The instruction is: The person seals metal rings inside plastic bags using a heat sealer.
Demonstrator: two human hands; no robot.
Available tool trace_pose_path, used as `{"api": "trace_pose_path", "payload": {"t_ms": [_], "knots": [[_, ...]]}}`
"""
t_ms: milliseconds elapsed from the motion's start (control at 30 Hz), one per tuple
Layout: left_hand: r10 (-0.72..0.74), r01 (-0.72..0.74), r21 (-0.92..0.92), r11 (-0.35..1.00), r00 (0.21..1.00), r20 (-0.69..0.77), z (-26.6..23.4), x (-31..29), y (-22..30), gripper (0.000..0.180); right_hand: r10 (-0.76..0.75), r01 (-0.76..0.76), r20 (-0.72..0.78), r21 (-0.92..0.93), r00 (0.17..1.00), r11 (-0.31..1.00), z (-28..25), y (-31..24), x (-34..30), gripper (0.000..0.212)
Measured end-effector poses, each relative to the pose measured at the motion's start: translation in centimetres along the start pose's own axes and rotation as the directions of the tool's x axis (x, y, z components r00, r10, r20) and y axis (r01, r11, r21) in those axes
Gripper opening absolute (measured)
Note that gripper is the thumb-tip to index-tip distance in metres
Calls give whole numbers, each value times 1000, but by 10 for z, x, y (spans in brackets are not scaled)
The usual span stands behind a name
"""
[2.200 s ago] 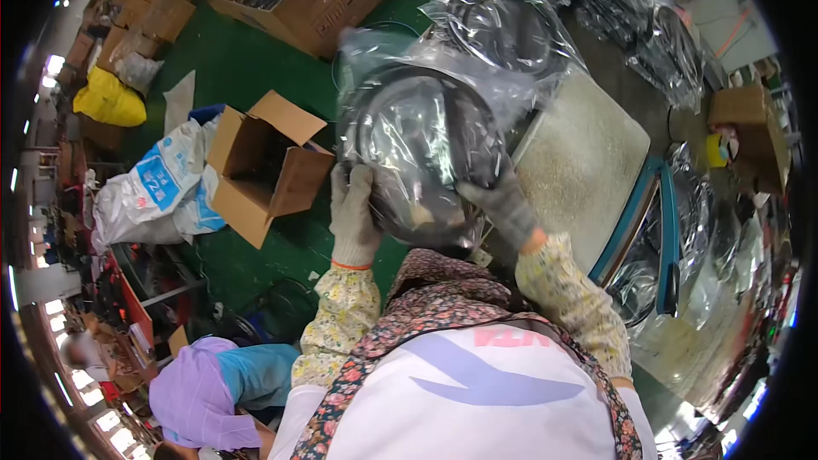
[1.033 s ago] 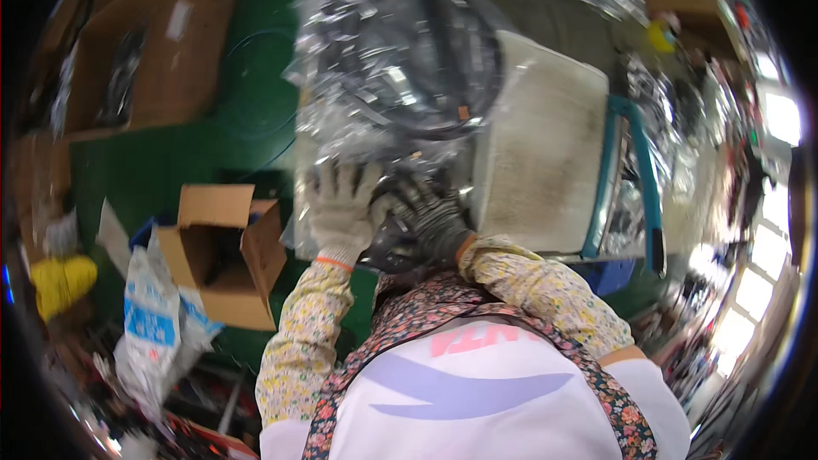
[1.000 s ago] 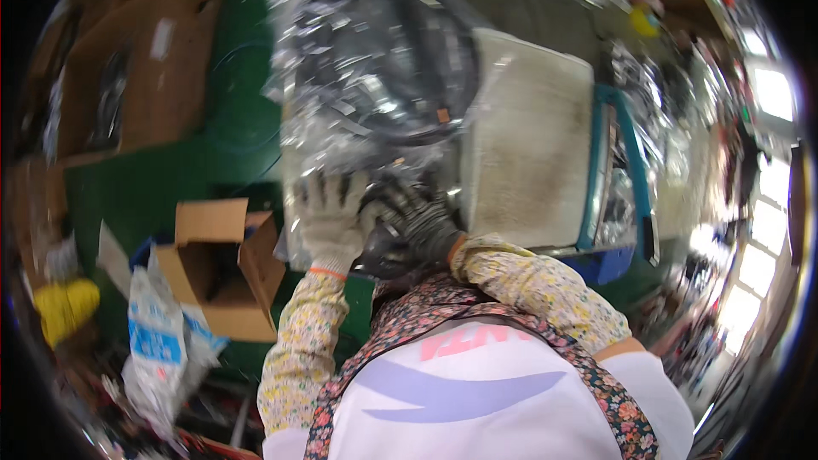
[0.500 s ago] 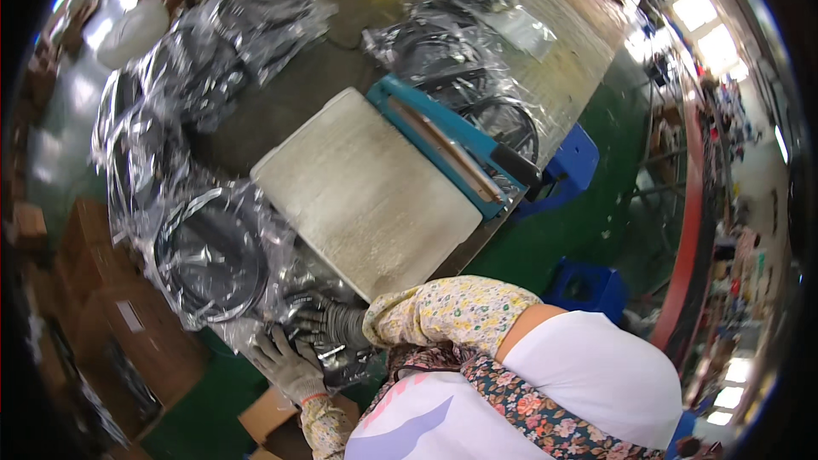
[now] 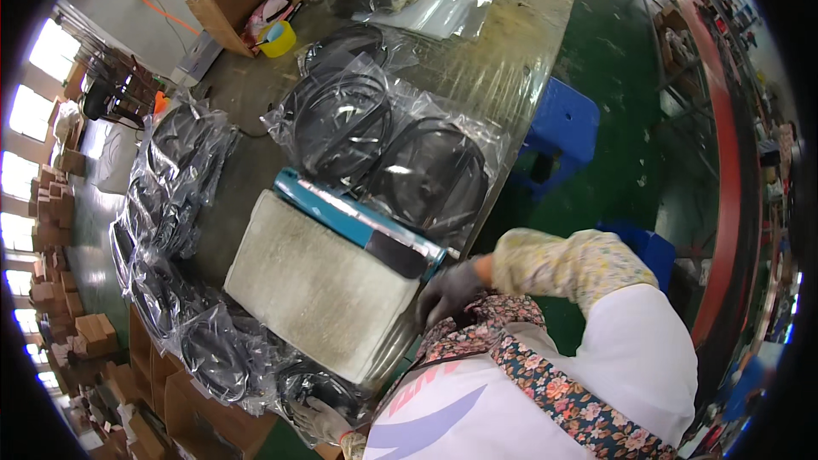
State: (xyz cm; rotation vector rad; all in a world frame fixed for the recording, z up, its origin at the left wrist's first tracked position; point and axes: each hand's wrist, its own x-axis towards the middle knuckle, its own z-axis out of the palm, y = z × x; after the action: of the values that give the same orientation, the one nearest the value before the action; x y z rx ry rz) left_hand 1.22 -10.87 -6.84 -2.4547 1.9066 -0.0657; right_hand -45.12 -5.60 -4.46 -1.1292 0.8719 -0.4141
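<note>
From my distant post, I see the left hand (image 5: 322, 420) with fingers stretched, touching the bagged black coil (image 5: 317, 385) just beyond it. Farther beyond this grip lie the pale board (image 5: 319, 285) and teal tool (image 5: 328, 207). The right hand (image 5: 449, 294) is curled beside the tool's dark end; whether it grips something, I cannot tell.

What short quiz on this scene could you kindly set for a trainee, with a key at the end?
1. Which is nearer the teal device with the black grip: the left hand or the right hand?
2. True or false: in the picture, a blue stool stands on the floor to the right of the table.
3. Fill in the colour: the bagged coils are ____.

Key:
1. The right hand.
2. True.
3. Black.
</note>
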Motion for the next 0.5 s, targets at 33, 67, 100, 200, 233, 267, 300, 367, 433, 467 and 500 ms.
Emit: {"api": "trace_pose_path", "payload": {"t_ms": [33, 67, 100, 200, 233, 267, 300, 367, 433, 467, 500], "knots": [[-17, 16, 18, 1000, 1000, 2, -5, -13, 15, 55, -31, 28, -106, -32, 994, 999, -34, 15, -29, 30], [-104, 101, 71, 992, 994, 38, -11, -23, 36, 55, 128, -105, -286, 96, 950, 990, -66, 3, -69, 30], [-192, 182, 134, 974, 979, 64, -22, -31, 50, 56, -3, -83, -425, -182, 905, 980, -100, 24, -96, 31], [-150, 138, 136, 981, 986, 79, -52, -54, 100, 56, -91, 327, -770, 158, 631, 932, -184, 76, -183, 31], [-130, 120, 118, 986, 987, 89, -59, -63, 118, 57, 234, 118, -850, 324, 473, 939, -196, 73, -203, 30], [-100, 91, 90, 992, 990, 97, -65, -69, 137, 57, 216, 260, -832, 389, 510, 884, -211, 91, -227, 35], [-71, 65, 66, 996, 992, 102, -69, -71, 149, 57, 227, 266, -827, 406, 514, 874, -220, 97, -232, 35], [-44, 35, 88, 996, 994, 96, -70, -71, 153, 57, 63, 200, -716, 277, 695, 940, -234, 108, -235, 50], [-4, -5, 89, 996, 996, 94, -68, -71, 153, 57, -11, 185, -631, 210, 776, 960, -241, 114, -229, 59], [16, -24, 88, 996, 996, 92, -70, -71, 152, 57, -57, 126, -573, 82, 818, 989, -244, 116, -220, 61], [35, -42, 81, 996, 995, 88, -70, -71, 151, 57, -95, 75, -506, -59, 857, 995, -248, 115, -213, 63]]}}
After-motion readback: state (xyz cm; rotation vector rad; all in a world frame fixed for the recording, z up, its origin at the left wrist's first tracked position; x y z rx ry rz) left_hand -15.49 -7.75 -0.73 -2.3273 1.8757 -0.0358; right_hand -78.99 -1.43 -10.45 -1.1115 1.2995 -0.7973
